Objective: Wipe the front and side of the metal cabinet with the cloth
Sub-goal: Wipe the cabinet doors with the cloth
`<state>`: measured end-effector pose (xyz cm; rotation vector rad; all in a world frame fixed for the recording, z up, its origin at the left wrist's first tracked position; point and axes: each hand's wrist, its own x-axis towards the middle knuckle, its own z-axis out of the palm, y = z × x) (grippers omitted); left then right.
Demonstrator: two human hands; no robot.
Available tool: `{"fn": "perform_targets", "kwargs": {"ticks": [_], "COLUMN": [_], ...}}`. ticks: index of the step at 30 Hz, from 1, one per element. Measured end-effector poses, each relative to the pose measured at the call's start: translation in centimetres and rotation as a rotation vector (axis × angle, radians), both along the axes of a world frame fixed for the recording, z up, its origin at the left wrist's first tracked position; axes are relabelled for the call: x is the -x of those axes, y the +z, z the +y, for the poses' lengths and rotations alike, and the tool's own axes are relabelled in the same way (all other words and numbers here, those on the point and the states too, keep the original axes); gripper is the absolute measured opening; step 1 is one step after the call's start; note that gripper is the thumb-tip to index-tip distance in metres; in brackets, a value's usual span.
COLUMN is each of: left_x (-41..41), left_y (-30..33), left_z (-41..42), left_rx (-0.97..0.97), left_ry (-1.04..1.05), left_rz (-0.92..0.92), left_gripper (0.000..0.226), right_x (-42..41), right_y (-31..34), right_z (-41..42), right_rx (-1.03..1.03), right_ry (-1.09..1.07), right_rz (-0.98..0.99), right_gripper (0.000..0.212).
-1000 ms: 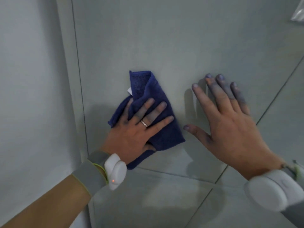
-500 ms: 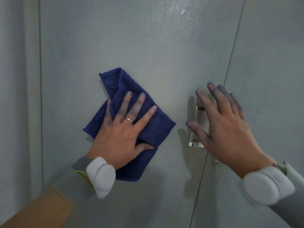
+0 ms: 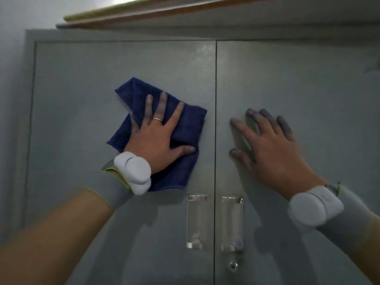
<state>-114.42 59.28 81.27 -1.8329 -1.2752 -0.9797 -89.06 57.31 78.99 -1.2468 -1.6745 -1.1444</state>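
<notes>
The grey metal cabinet fills the view, its two doors meeting at a vertical seam. A folded dark blue cloth lies flat against the upper part of the left door. My left hand presses on the cloth with fingers spread, a ring on one finger. My right hand rests flat and empty on the right door, just right of the seam, fingers apart and stained bluish.
Two clear handles hang below the hands: the left door handle and the right door handle, with a small keyhole under the right one. A wooden board lies on top of the cabinet. A pale wall borders the left.
My left hand has slid the cloth upward over the left door, and my right hand has moved up from the handles. The view has risen, so the cabinet's top edge now shows.
</notes>
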Motion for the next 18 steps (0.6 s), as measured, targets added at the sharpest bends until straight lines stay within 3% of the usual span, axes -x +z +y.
{"fn": "perform_targets", "kwargs": {"ticks": [8, 18], "left_x": [-11.1, -21.0], "left_y": [3.0, -3.1], "left_z": [-0.3, -0.4], "left_rx": [-0.061, -0.118], "left_ry": [0.011, -0.079], "left_rz": [0.079, 0.307], "left_gripper": [0.099, 0.099], "right_x": [-7.9, -13.9], "right_y": [3.4, 0.8], "right_z": [-0.7, -1.3], "right_rx": [-0.088, -0.050], "right_ry": [0.132, 0.190], "right_rz": [0.135, 0.202], "right_gripper": [0.053, 0.056]}}
